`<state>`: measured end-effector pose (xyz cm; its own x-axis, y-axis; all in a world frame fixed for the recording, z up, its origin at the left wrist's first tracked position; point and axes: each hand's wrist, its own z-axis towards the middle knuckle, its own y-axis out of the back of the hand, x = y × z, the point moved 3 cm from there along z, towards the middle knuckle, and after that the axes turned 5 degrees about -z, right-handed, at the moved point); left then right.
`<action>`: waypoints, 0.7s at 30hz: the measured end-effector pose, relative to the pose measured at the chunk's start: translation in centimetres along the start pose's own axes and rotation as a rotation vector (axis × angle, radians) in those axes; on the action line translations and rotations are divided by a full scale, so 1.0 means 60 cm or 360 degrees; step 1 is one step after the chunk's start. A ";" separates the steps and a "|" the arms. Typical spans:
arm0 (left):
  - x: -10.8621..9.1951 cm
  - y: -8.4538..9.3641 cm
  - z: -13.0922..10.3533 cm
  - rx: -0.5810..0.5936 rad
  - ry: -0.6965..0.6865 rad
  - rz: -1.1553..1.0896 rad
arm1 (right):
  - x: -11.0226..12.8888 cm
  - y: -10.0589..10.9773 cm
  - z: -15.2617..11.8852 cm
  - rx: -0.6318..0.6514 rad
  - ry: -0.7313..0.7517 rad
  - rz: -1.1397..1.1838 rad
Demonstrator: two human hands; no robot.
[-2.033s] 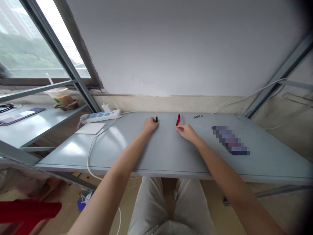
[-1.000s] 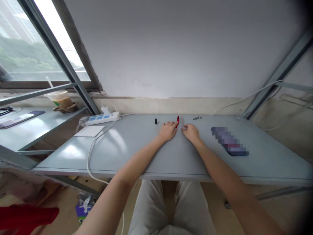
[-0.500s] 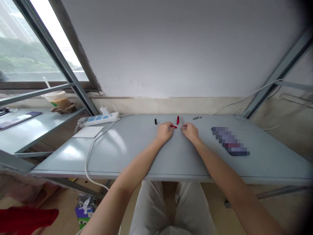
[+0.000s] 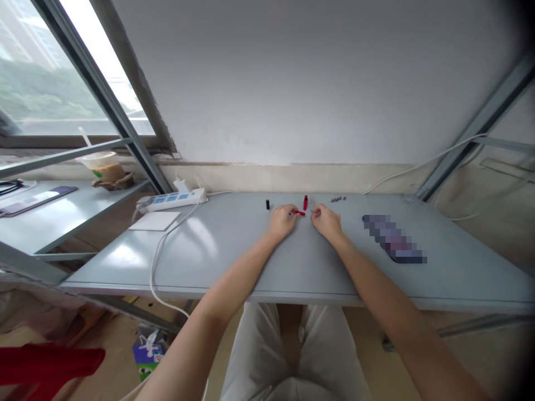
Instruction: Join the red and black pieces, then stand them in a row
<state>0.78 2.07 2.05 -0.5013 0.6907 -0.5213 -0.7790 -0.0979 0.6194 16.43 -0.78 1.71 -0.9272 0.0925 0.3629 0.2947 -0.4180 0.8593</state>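
Note:
My left hand (image 4: 284,219) is closed around a small red stick-like piece (image 4: 300,213) that points to the right. Opposite it, my right hand (image 4: 326,220) is pinched, and whatever lies between its fingertips is too small to name. A red cylinder with a dark band (image 4: 305,203) stands just beyond the gap between the hands. Something clear and faint shows next to the right fingertips. To the left of my left hand a short black cylinder (image 4: 268,204) stands upright. Several tiny metal pieces (image 4: 337,200) lie beyond my right hand.
A phone with a blurred screen (image 4: 395,239) lies on the grey table (image 4: 309,267) at the right. At the left are a power strip (image 4: 173,199), a white flat square (image 4: 154,221) and a white cable (image 4: 156,262). A drink cup (image 4: 106,167) sits on the side shelf.
The view has shifted slightly. Both hands stay in nearly the same place, and the left still holds the red piece.

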 end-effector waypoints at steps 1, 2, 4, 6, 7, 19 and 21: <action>0.000 0.000 0.001 -0.0018 -0.0028 -0.0001 | 0.002 0.003 -0.002 0.0001 0.0017 -0.0001; 0.000 0.000 0.001 -0.0035 -0.0053 -0.0005 | 0.004 0.005 -0.003 0.0004 0.0036 -0.0006; 0.000 -0.001 0.002 -0.0073 -0.0084 -0.0028 | 0.005 0.007 -0.005 0.0013 0.0070 -0.0021; 0.000 -0.001 0.003 -0.0134 -0.0096 -0.0066 | 0.005 0.008 -0.005 0.0023 0.0088 -0.0037; 0.000 -0.001 0.003 -0.0170 -0.0100 -0.0084 | 0.003 0.009 -0.004 0.0026 0.0091 -0.0046; -0.010 0.006 0.003 -0.0249 -0.0109 -0.0104 | -0.008 0.005 -0.001 0.0065 0.0046 -0.0129; -0.010 0.006 0.003 -0.0229 -0.0099 -0.0085 | -0.011 0.006 0.000 0.0056 0.0036 -0.0129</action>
<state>0.88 1.74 2.70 -0.4367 0.7403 -0.5111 -0.8521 -0.1583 0.4988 17.13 -1.00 1.81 -0.9532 0.1042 0.2838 0.2260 -0.3779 0.8978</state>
